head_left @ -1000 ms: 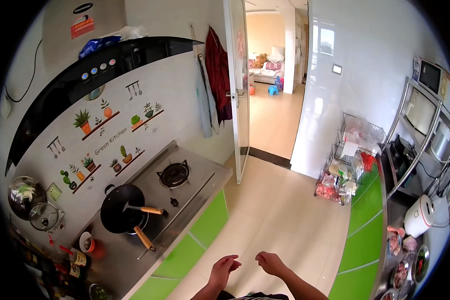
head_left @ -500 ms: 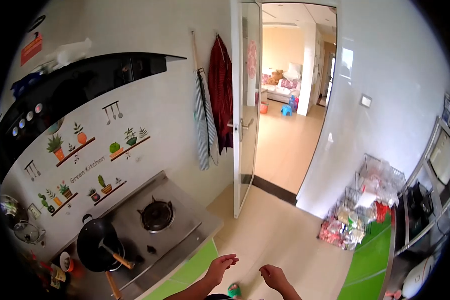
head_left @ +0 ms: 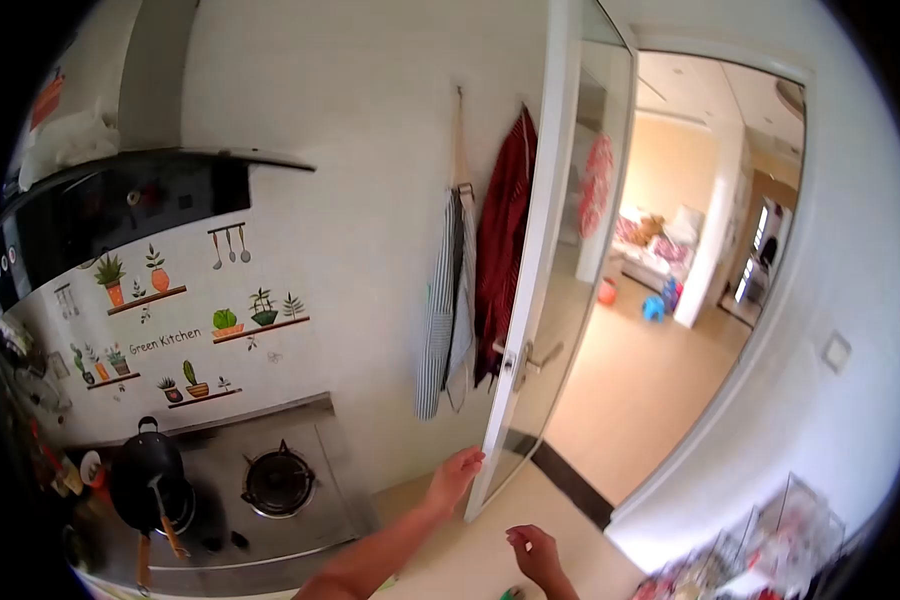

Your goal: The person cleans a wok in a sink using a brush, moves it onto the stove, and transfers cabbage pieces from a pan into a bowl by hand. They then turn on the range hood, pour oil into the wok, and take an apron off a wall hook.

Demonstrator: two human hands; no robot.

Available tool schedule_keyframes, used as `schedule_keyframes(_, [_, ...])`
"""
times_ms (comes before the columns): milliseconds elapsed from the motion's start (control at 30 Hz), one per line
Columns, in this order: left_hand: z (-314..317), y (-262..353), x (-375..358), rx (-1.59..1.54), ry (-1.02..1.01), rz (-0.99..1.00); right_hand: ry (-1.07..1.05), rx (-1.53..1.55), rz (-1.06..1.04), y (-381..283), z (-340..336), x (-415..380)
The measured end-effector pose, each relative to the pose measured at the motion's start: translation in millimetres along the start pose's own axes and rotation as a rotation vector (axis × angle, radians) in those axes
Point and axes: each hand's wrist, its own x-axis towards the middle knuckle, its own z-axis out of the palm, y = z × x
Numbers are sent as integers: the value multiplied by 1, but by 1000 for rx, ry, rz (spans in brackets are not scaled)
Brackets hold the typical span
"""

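Observation:
My left hand [head_left: 455, 477] is stretched forward with fingers apart, close to the lower edge of the white glass door [head_left: 560, 260], just below its handle [head_left: 530, 358]. It holds nothing. My right hand [head_left: 533, 551] hangs lower, loosely curled and empty, above the tiled floor. A striped apron [head_left: 440, 305] and a dark red garment [head_left: 500, 250] hang on the wall just left of the door.
A steel gas stove [head_left: 270, 482] with a black wok [head_left: 145, 478] stands at the lower left under a black hood [head_left: 120, 205]. The open doorway leads to a bright room [head_left: 670, 300]. A wire rack [head_left: 770, 550] with bags sits at the lower right.
The view has swung up and forward toward the door. My left hand has reached out from near my body toward the door's edge; the right hand stays low.

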Motion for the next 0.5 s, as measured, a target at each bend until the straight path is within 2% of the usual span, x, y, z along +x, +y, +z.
schedule_keyframes(33, [8,4,31,29,55,29,-16,4,-105,7,-10,26])
schedule_keyframes(100, [22,-1,87,59,129,52,-36,1,-172,12,-33,72])
schedule_keyframes(133, [29,-13,118,103,211,143,-44,-8,-211,13,-47,92])
schedule_keyframes(167, [33,-26,147,149,291,233,-60,0,-224,17,-59,109])
schedule_keyframes(200, [35,-40,176,150,311,236,-69,11,-230,21,-71,126])
schedule_keyframes(267, [40,-62,223,388,486,372,-77,62,-222,28,-91,155])
schedule_keyframes(300, [47,-50,224,390,505,367,-94,69,-227,36,-96,168])
schedule_keyframes(367, [65,-11,207,450,406,80,-86,72,-260,50,-103,186])
schedule_keyframes(400, [67,-23,210,451,422,70,-102,81,-261,57,-104,192])
schedule_keyframes(467, [67,-50,219,606,560,331,-67,131,-306,66,-99,205])
schedule_keyframes(500, [71,-45,219,611,571,329,-74,140,-310,69,-97,214])
